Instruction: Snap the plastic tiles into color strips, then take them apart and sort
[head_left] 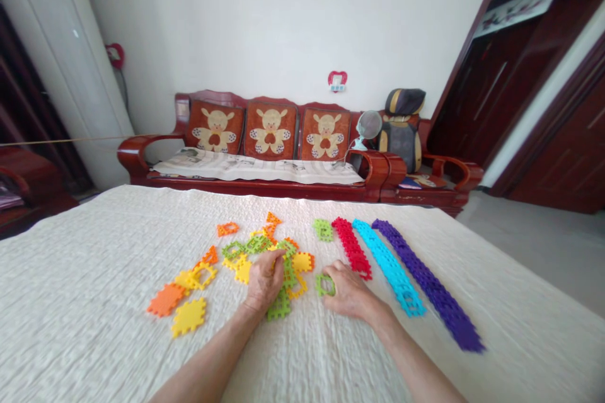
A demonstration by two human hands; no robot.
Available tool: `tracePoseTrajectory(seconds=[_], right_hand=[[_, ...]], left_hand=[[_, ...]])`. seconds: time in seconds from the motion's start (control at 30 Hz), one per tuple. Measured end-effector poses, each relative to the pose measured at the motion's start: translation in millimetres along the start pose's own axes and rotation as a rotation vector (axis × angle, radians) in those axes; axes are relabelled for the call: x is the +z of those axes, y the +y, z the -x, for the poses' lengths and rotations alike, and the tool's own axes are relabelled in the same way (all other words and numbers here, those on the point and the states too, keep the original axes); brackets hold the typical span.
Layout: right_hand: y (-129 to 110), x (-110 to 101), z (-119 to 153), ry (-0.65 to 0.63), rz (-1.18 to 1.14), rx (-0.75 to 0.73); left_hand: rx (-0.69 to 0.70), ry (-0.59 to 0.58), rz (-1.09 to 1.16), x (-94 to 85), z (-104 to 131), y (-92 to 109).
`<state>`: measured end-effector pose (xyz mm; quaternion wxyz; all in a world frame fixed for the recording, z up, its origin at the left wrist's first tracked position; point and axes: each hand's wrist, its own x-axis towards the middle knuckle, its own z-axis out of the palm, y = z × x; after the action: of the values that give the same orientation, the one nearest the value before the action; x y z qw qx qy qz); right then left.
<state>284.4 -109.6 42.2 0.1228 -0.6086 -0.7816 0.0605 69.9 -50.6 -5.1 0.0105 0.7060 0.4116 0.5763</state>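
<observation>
**Both hands at the green pieces, three colored strips to the right**

Laid out on a cream, cloth-covered tabletop (118, 340): toothed, puzzle-like pieces, some solid, some open frames.

Left hand (265, 280): over a mixed pile (259, 243) of green, yellow and orange pieces, near the middle of the view. Fingers bent inward, close together, right among green pieces; piece pinched or not, cannot tell. Solid green piece (278, 307) at the near end of the pile, just right of the wrist.

Right hand (347, 289): low, to the right of the pile. Fingers curled and fairly narrow at the right edge of a green frame piece (325, 285), in apparent contact; firm grip or mere touch, cannot tell. Green frame piece low at the cloth, between pile and strips.

Second green piece (323, 230): farther back, just left of the red strip's far end.

Strips, in order from left to right: red strip (351, 247), light blue strip (390, 267), purple strip (428, 283). Red shortest, purple longest. All running from back to front, slanting rightward. Near end of red just beyond the right hand.

Left of the pile: solid orange piece (166, 300) beside yellow pieces (203, 276), overlapping or only touching, cannot tell. Nearer, a solid yellow piece (190, 317). Toward the back, an orange frame piece (227, 228), apart.

Beyond the tabletop: wooden sofa (137, 154) with bear cushions (270, 129); small fan (369, 124) at its right end.
</observation>
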Motion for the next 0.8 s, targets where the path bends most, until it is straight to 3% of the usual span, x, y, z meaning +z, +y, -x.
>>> tracePoseTrajectory(seconds=[0.13, 0.33, 0.5, 0.8], right_hand=[[9.5, -13.1, -16.8, -0.09, 0.108, -0.048], [32.6, -28.3, -55.9, 0.117, 0.146, -0.036], [42.3, -25.2, -81.4, 0.114, 0.155, 0.026], [52.6, -17.9, -101.7, 0.105, 0.202, 0.025]], left_hand=[[0.015, -0.003, -0.025, 2.2, 0.9, -1.0], [0.025, 0.004, -0.004, 2.4, 0.6, 0.6], [0.028, 0.006, 0.003, 2.0, 0.6, 1.7], [0.035, -0.008, 0.017, 3.9, 2.8, -1.1]])
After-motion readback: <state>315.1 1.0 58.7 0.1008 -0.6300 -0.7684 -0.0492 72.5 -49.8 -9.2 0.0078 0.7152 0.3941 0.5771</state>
